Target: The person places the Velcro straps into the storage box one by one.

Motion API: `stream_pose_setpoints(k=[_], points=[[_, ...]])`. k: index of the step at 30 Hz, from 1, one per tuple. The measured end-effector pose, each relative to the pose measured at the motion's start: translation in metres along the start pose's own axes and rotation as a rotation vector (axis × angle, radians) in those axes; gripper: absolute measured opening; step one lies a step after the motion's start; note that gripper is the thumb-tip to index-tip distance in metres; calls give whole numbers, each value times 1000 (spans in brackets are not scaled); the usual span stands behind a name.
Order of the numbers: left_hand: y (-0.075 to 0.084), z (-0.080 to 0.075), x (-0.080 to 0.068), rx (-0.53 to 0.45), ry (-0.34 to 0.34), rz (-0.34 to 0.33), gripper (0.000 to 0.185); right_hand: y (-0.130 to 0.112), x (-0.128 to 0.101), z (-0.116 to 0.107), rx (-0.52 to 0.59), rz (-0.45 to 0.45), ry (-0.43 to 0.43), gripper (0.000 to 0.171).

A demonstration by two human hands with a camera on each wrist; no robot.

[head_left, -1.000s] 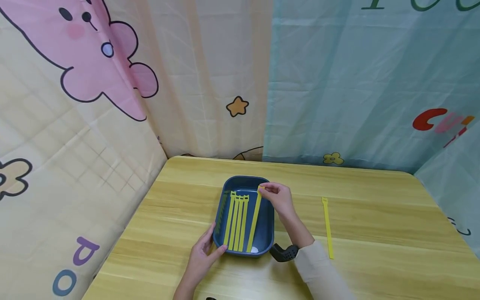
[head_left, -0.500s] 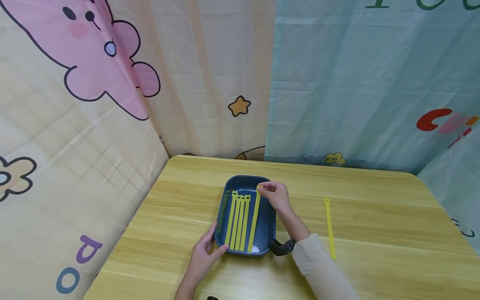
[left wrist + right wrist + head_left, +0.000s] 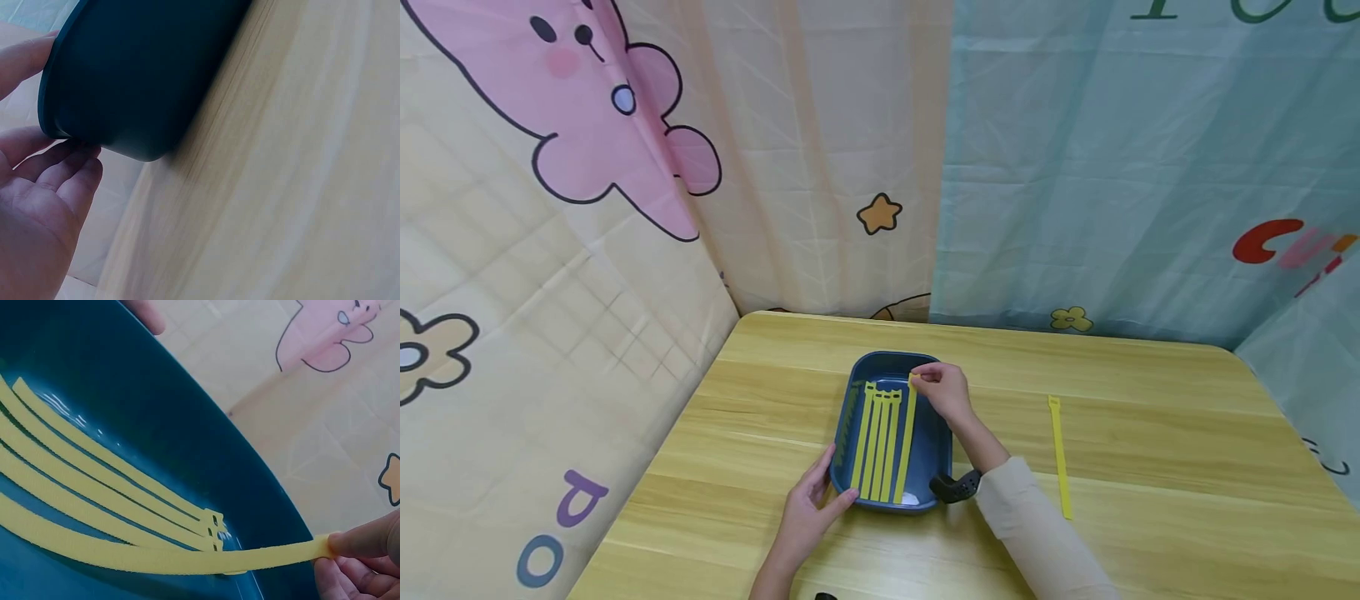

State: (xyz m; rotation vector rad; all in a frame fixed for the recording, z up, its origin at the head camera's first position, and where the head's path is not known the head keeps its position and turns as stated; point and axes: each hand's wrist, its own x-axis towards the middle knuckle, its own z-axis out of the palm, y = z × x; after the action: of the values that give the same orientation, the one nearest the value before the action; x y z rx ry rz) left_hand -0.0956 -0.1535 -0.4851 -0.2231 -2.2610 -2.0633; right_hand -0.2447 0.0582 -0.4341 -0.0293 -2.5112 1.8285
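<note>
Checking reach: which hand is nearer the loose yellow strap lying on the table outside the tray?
Right. The right hand is over the tray, left of the loose strap; the left hand is at the tray's opposite, near-left corner.

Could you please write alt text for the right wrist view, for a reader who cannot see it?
The right hand pinches one end of a yellow strap that stretches across a dark blue tray. Several more yellow straps lie side by side on the tray's floor, and a cartoon-print curtain hangs behind.
</note>
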Motion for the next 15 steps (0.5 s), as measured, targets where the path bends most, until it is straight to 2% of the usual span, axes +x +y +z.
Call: stream_pose_setpoints(k=[6,15], points=[[-1,0,0,-9,-2,2,73,2,5,4,-76,-3,5,11],[1,0,0,-13,-4,1,73,3,7,8,-183,-65,30,8]])
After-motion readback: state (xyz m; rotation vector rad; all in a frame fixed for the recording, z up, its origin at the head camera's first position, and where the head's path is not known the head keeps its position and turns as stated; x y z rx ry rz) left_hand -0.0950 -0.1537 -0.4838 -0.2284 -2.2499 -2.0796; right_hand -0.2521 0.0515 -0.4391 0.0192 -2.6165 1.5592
